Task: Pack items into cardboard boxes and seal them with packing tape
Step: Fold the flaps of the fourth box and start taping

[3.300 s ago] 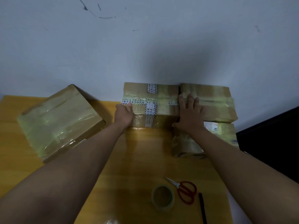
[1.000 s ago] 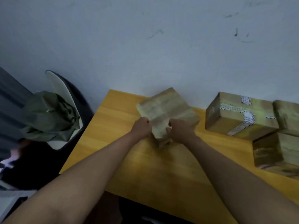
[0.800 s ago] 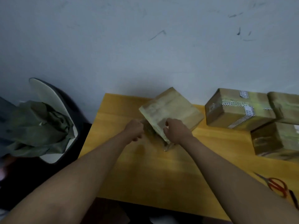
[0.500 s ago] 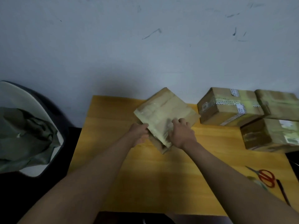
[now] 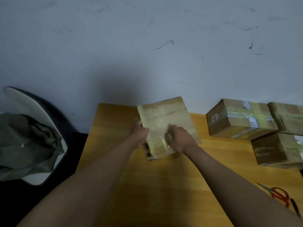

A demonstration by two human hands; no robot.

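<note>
Hands grip one taped cardboard box [image 5: 165, 123] near the counter's [image 5: 164, 185] far left corner, its far end tilted up toward the wall. Left hand [image 5: 140, 134] holds the box's left side, fingers curled round the edge. Right hand [image 5: 181, 139] rests on the taped top face, fingers bent against the film. Three more sealed boxes [image 5: 237, 120] sit grouped along the far right edge. Red-handled scissors [image 5: 277, 193] lie at the near right edge. Dark chair with green cloth [image 5: 27, 141] stands off the left side.
</note>
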